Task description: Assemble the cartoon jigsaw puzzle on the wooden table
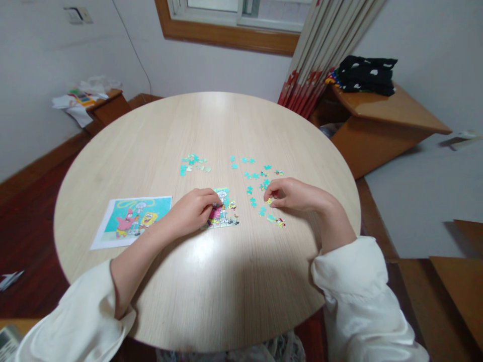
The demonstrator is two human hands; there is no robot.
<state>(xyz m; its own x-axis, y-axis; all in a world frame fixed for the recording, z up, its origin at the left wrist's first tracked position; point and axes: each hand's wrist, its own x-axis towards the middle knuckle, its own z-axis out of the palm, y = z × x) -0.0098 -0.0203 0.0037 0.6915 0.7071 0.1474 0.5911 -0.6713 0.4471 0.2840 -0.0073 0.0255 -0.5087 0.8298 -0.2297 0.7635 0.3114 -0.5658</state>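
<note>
A small, partly joined cartoon puzzle (225,211) lies near the middle of a round wooden table (211,130). My left hand (193,210) rests on the puzzle's left edge, fingers curled and pressing on it. My right hand (292,195) sits to the right, fingertips pinched on a small yellowish puzzle piece (269,201). Several loose teal pieces (252,176) lie scattered between and beyond my hands, with another cluster (193,163) farther back. A printed reference picture (133,218) of the same cartoon lies flat to the left.
A low wooden stand (107,105) with papers is at the back left. A wooden desk (388,113) with a black spotted cloth (368,73) stands at the back right, next to a folded curtain (320,55). Wooden furniture edges show at lower right.
</note>
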